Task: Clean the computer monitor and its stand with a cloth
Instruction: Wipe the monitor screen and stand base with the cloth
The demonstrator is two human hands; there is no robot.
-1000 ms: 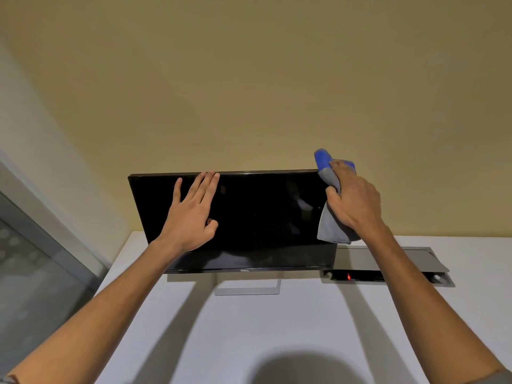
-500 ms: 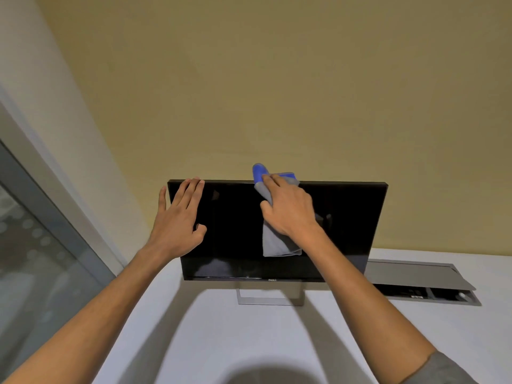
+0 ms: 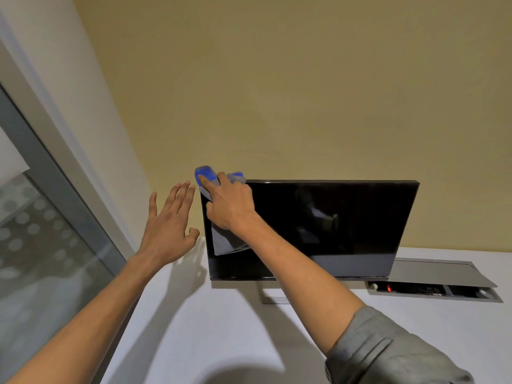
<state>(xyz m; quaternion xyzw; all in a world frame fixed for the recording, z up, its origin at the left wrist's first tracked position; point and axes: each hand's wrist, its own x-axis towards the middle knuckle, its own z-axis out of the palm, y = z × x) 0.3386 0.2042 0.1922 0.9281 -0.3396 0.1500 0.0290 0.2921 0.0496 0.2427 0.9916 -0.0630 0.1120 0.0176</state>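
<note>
Right hand presses the grey-blue cloth against the monitor at its upper left corner; left hand hovers just left of the monitor, fingers spread, holding nothing; stand below the monitor

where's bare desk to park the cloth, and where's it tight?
Free: the white desk in front of the monitor, between the two forearms, and the strip right of the stand, below the open cable tray. Tight: the monitor's upper left corner, where the right hand presses the cloth and the left hand hovers beside it.
</note>
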